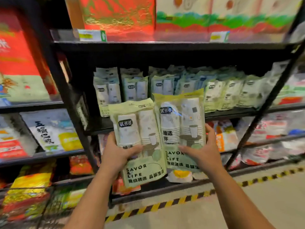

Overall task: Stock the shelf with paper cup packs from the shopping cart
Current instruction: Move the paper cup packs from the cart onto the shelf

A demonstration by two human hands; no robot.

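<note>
Left pack (142, 171) and right pack (179, 116) are held side by side before the shelf (102, 125).
The left pack is gripped low by the left hand (118, 154), the right pack by the right hand (203, 151), thumbs laid across the fronts; 1 row of stocked packs (214, 95) is seen on the shelf behind.

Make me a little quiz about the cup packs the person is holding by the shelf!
1. True or false: the left hand and the right hand each hold one cup pack.
2. Which words are printed on the left pack? A) SAVOR LIFE B) HAPPY DAY C) BEST CUPS
3. Fill in: the right pack is held ____ than the left pack.
Key: 1 true; 2 A; 3 higher.
</note>
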